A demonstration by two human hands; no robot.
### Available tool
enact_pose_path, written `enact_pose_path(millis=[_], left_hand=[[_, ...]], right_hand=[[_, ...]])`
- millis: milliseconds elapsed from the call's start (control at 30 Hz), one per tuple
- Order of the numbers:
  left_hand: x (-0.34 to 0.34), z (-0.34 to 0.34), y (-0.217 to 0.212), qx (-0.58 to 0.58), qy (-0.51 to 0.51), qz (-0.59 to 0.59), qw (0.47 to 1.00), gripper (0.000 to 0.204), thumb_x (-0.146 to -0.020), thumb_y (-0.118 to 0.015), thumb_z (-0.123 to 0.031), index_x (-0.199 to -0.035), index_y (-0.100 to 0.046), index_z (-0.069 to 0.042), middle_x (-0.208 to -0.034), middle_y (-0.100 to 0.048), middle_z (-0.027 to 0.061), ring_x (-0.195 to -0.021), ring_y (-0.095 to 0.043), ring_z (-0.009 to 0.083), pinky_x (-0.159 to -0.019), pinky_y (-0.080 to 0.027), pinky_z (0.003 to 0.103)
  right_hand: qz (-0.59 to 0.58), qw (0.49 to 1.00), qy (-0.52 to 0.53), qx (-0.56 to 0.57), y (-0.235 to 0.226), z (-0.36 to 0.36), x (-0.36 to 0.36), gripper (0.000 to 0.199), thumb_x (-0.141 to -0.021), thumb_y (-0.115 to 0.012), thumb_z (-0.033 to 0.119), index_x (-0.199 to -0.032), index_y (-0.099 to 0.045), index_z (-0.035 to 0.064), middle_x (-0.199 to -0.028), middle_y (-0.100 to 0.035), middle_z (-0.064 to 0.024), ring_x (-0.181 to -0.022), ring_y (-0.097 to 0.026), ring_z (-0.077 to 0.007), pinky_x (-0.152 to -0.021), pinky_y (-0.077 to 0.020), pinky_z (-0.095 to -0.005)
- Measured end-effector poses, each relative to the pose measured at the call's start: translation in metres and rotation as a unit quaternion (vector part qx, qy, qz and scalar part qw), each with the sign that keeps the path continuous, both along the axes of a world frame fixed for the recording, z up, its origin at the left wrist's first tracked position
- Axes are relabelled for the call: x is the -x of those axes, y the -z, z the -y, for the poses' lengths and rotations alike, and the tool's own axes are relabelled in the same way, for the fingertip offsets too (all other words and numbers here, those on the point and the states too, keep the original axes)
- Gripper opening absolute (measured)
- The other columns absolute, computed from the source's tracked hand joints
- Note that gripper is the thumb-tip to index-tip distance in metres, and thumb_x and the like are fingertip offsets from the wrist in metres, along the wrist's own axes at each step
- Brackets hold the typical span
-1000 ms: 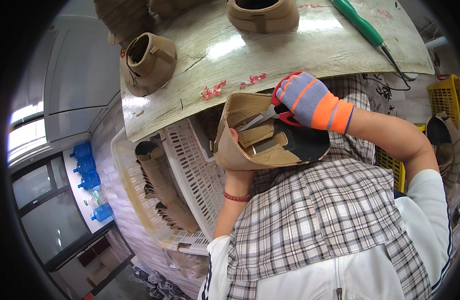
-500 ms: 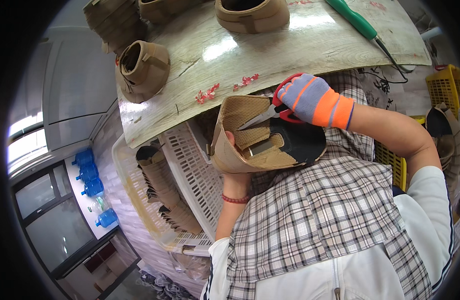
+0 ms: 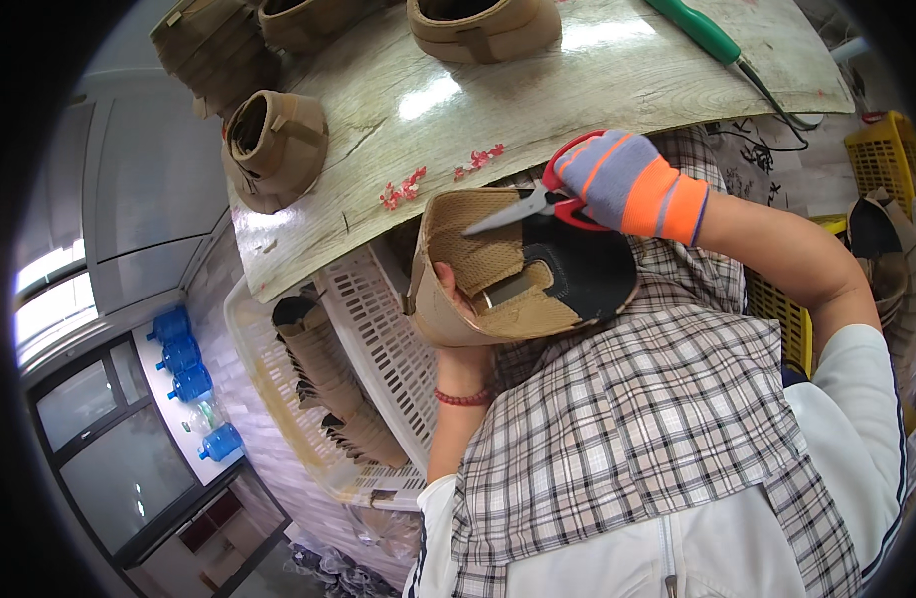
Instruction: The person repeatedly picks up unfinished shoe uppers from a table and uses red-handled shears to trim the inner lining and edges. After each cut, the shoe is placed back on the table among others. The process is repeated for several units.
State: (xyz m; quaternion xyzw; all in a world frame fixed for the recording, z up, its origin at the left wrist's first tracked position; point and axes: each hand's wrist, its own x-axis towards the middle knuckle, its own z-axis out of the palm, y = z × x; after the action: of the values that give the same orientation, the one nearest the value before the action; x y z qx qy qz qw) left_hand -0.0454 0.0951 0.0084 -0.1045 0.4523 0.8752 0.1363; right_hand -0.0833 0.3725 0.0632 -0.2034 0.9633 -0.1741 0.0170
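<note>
A tan shoe upper with a mesh lining and a black inner part is held up over my lap, its opening facing me. My bare left hand grips it from below, with fingertips showing inside the rim and the rest hidden behind the material. In a grey and orange glove, my right hand is closed round the red handles of a pair of scissors. The blades lie over the mesh lining, their tips pointing left, and look nearly closed.
On the table, several tan shoe uppers stand at the far left and back. A green-handled tool with a cord lies at the back right. White baskets with stacked uppers stand left; a yellow crate is at right.
The scissors have risen off the lining, and my right hand has shifted slightly up. The upper has moved a little left in my left hand.
</note>
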Motion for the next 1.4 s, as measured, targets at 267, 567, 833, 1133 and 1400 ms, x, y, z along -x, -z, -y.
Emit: enact_pose_path(millis=[267,567,833,1133,1400], left_hand=[[-0.003,0.09,-0.002,-0.001,0.222,0.214,0.951,0.034,-0.09,-0.07,-0.02,-0.119,-0.061,-0.004,-0.104,-0.069,0.0069,-0.096,-0.065,0.0192,-0.088,-0.055,0.035],[-0.025,0.092,-0.009,0.063,0.229,0.26,0.936,0.032,-0.076,-0.08,0.003,-0.106,-0.068,0.001,-0.098,-0.072,0.0077,-0.086,-0.068,0.0166,-0.081,-0.056,0.027],[-0.034,0.103,0.018,0.03,0.203,0.265,0.942,0.043,-0.08,-0.072,0.004,-0.122,-0.062,0.009,-0.115,-0.07,0.0166,-0.103,-0.068,0.0243,-0.095,-0.054,0.033],[-0.031,0.095,0.017,0.002,0.195,0.294,0.936,0.035,-0.075,-0.081,0.007,-0.108,-0.072,0.002,-0.104,-0.073,0.0105,-0.094,-0.068,0.0214,-0.087,-0.058,0.034],[-0.034,0.092,0.011,0.02,0.185,0.286,0.94,0.038,-0.074,-0.082,0.005,-0.109,-0.07,0.003,-0.108,-0.071,0.0103,-0.097,-0.068,0.0209,-0.089,-0.058,0.034]], right_hand=[[0.089,0.993,-0.008,0.074,0.002,0.008,-0.049,0.03,-0.072,-0.078,0.024,-0.095,-0.068,0.0082,-0.089,-0.067,-0.0123,-0.088,-0.064,-0.0321,-0.08,-0.0513,-0.0413],[0.163,0.984,-0.073,-0.015,0.001,0.031,-0.054,0.031,-0.072,-0.078,0.017,-0.103,-0.073,0.0136,-0.098,-0.071,-0.0068,-0.099,-0.066,-0.026,-0.087,-0.0501,-0.0374],[0.103,0.989,-0.097,-0.043,0.008,0.048,-0.047,0.029,-0.075,-0.076,0.02,-0.104,-0.073,0.0166,-0.098,-0.071,-0.006,-0.095,-0.067,-0.0231,-0.083,-0.0491,-0.0361],[0.097,0.987,-0.106,-0.078,0.003,0.052,-0.039,0.022,-0.081,-0.073,0.027,-0.101,-0.074,0.0162,-0.087,-0.072,-0.006,-0.085,-0.07,-0.0242,-0.076,-0.0535,-0.0356],[0.101,0.994,-0.049,0.006,-0.005,0.0,-0.048,0.03,-0.077,-0.078,0.028,-0.099,-0.072,0.0075,-0.089,-0.072,-0.0086,-0.088,-0.069,-0.0284,-0.082,-0.0543,-0.0368]])
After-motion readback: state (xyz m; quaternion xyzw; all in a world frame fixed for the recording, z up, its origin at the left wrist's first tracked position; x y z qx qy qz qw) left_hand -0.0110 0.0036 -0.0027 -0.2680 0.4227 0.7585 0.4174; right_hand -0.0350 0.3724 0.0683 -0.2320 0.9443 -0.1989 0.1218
